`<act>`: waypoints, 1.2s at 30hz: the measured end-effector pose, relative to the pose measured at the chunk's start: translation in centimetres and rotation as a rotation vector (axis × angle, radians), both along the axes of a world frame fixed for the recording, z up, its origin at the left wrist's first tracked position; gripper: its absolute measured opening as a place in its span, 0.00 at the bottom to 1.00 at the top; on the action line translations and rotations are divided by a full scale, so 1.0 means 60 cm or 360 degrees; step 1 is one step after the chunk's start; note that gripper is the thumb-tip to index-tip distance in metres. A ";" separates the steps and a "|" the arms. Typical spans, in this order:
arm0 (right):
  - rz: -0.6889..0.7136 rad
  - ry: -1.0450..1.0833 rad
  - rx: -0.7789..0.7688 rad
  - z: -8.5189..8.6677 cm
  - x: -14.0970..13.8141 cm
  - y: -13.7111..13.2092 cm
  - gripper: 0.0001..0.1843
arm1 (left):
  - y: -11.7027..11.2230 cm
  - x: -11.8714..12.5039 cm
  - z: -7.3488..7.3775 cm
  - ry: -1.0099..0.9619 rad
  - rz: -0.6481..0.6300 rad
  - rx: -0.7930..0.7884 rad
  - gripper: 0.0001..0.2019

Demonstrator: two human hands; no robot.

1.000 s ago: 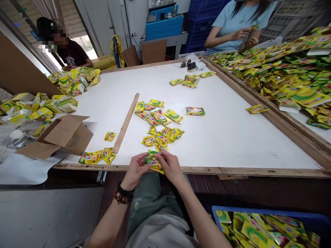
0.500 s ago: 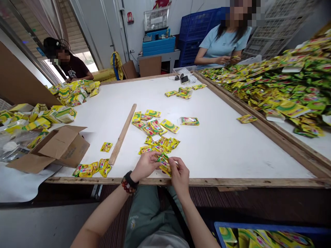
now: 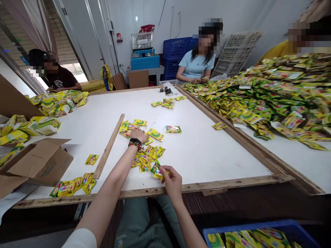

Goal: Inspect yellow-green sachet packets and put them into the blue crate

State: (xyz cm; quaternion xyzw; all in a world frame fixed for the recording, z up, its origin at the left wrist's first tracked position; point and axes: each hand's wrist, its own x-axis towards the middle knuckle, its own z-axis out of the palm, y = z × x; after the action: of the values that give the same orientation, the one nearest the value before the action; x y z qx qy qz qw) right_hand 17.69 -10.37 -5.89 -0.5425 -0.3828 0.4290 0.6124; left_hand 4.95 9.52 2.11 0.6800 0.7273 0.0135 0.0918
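White tabletop [image 3: 201, 155] with a wooden rim, in a room with stacked blue crates [image 3: 170, 51] by the back wall.

Wooden divider [image 3: 110, 146] and open cardboard box [image 3: 43, 162] lie to the left; a large heap of yellow-green packets [image 3: 258, 100] covers the right side, and two co-workers, one in a light blue shirt [image 3: 198, 65], one in a dark shirt [image 3: 66, 77], sit beyond; the right hand [image 3: 172, 179] pinches a yellow-green sachet [image 3: 156, 170] between thumb and fingers near the front rim, just beside the small sachet pile [image 3: 148, 155], while the left hand [image 3: 139, 135] reaches palm-down over the flat printed packs [image 3: 155, 134], its fingertips hidden, so its grip cannot be told.
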 end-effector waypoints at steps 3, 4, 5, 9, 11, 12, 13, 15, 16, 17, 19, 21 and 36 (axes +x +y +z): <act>0.0007 -0.0013 0.0006 0.001 0.001 0.000 0.18 | -0.027 0.006 -0.001 0.0002 -0.0042 0.0151 0.31; 0.0006 -0.0006 0.0006 0.002 0.001 0.000 0.18 | -0.045 0.004 0.000 -0.0004 -0.0078 0.0199 0.29; 0.0000 0.0012 0.0005 0.004 0.002 0.000 0.18 | -0.068 -0.001 -0.001 -0.0020 -0.0138 0.0244 0.27; -0.0037 0.0070 0.0049 0.031 0.009 -0.003 0.17 | -0.189 -0.034 -0.015 -0.0201 -0.0670 0.0412 0.20; -0.0025 -0.0029 0.0152 0.055 0.014 -0.001 0.16 | -0.253 -0.051 -0.029 -0.0346 -0.0921 0.0488 0.21; 0.0015 -0.0132 0.0227 0.068 0.016 0.001 0.15 | -0.283 -0.058 -0.035 -0.0434 -0.0965 0.0510 0.24; 0.0090 -0.0261 0.0310 0.080 0.018 0.004 0.14 | -0.309 -0.064 -0.042 -0.0535 -0.0954 0.0528 0.26; 0.0351 -0.0552 0.0475 0.101 0.020 0.011 0.11 | -0.349 -0.071 -0.054 -0.0734 -0.0814 0.0552 0.30; 0.0527 -0.0693 0.0539 0.110 0.021 0.015 0.11 | -0.363 -0.072 -0.060 -0.0810 -0.0706 0.0566 0.31; 0.0707 -0.0821 0.0585 0.118 0.020 0.020 0.10 | -0.373 -0.073 -0.066 -0.0863 -0.0596 0.0587 0.31; 0.1027 -0.1043 0.0622 0.131 0.018 0.027 0.09 | -0.386 -0.073 -0.078 -0.0911 -0.0447 0.0654 0.31; 0.1239 -0.1272 0.0610 0.142 0.014 0.032 0.08 | -0.392 -0.073 -0.089 -0.0909 -0.0450 0.0722 0.34; 0.0495 -0.1578 0.0839 0.107 -0.077 -0.026 0.13 | -0.410 -0.077 -0.114 -0.1168 -0.0219 0.0863 0.39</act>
State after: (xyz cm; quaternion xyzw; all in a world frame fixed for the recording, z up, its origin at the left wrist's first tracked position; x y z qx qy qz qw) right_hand 13.04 -11.92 0.53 -0.4453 -0.7927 0.0989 0.4043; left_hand 0.30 -15.06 -4.72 0.6763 0.5702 0.4371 0.1627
